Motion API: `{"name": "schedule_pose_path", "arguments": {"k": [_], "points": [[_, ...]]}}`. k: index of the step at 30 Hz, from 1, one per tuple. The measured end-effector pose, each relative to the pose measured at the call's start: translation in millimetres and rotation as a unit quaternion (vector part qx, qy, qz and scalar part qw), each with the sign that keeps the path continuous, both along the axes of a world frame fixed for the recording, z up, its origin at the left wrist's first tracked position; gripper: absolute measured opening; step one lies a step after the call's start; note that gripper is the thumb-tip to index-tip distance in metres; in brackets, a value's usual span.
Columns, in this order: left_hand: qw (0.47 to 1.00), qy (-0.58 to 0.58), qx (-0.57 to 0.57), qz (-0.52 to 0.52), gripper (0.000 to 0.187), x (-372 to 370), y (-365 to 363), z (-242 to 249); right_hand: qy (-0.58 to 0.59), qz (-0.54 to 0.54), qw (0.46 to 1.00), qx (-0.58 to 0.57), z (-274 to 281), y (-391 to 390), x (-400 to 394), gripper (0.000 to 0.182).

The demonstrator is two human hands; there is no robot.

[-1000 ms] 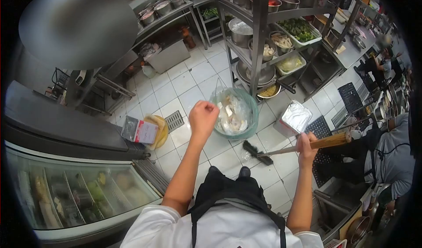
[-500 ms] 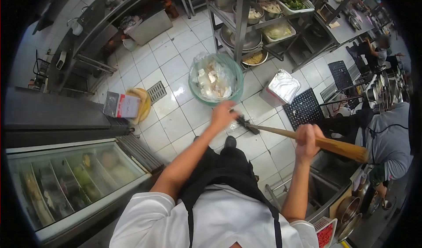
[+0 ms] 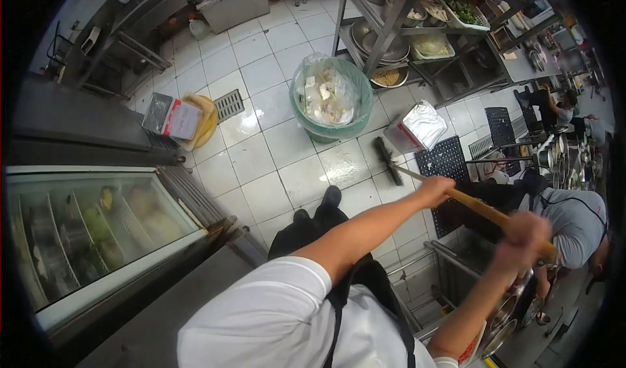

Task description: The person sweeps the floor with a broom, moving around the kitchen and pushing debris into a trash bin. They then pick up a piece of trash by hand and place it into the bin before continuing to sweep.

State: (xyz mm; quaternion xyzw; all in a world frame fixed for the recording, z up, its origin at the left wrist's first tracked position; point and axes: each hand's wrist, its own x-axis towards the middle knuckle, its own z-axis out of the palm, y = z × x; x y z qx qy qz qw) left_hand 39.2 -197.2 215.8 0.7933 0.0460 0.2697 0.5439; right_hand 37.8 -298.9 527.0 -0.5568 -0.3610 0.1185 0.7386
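Note:
A broom (image 3: 481, 209) with a long wooden handle slants across the right side of the view. Its dark, narrow head (image 3: 388, 162) rests on the white floor tiles beyond my feet. My left hand (image 3: 435, 191) is closed around the handle's lower part. Near the thick upper end, my right hand (image 3: 523, 236) grips the handle, somewhat blurred. Left of the broom head stands a round bin (image 3: 366, 119) lined with a greenish bag, with white scraps and clear plastic inside. A foil-covered container (image 3: 422, 124) is on the floor just past the broom head.
A glass-topped cooler (image 3: 98, 237) runs along the left. A box (image 3: 180, 119) lies by a yellow round item near a floor drain (image 3: 229, 105). Metal shelving (image 3: 385, 32) holds food trays. A black perforated mat (image 3: 446, 166) and a co-worker in grey (image 3: 570, 221) are at right.
My left hand has gone from free, near the bin, to gripping the broom handle. My right hand has moved right and down, and the broom head has shifted right, toward the foil-covered container.

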Motion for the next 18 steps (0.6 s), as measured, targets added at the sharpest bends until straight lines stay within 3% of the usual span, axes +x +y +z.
{"name": "schedule_pose_path", "arguments": {"k": [1,3,5,8,12,18], "points": [[0.999,0.041,0.012,-0.01,0.017,-14,7,-35,-0.048,0.007,0.999,-0.021,-42,11,-11,0.033],[0.996,0.082,0.02,-0.007,0.026,-59,24,-57,0.001,0.001,1.0,-0.028,-72,30,-68,0.034],[0.996,0.084,0.007,0.015,0.035,-107,36,-57,-0.016,0.044,0.999,0.009,-72,36,-115,0.031],[0.995,0.093,-0.012,0.025,0.04,-167,44,-54,-0.05,0.071,0.996,-0.021,-69,43,-171,0.029],[0.99,0.137,-0.011,0.028,0.046,-237,61,-40,0.044,0.094,0.994,0.031,-50,50,-205,0.032],[0.974,0.216,0.032,0.058,0.044,-305,105,-22,0.085,0.066,0.993,0.036,-51,59,-235,0.03]]}}
